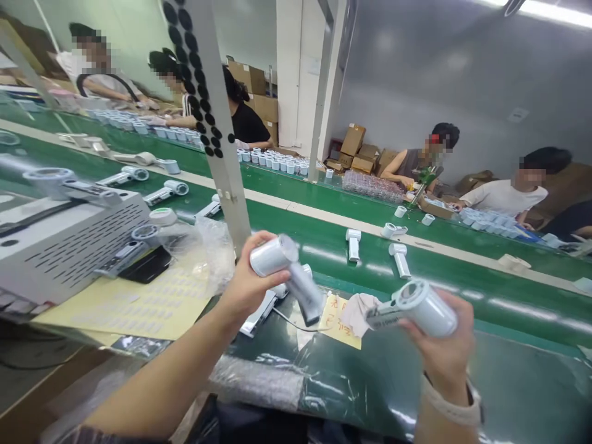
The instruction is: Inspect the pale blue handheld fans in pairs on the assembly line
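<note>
My left hand is closed around the cylindrical head of a pale-blue device, which looks like a handheld fan. Its handle slants down to the right and is blurred. On the right, my right hand grips the head of a second handheld fan, whose handle points left with dark printing along it. Below and between the hands, a yellow note with red handwriting lies on the green work surface, beside a pale crumpled cloth. A white device with a cable is partly hidden behind my left hand.
More fans lie on the green conveyor, one fan near its middle. A slotted white machine stands left, near a yellow label sheet. A metal post rises behind my left hand. Several co-workers sit across the line.
</note>
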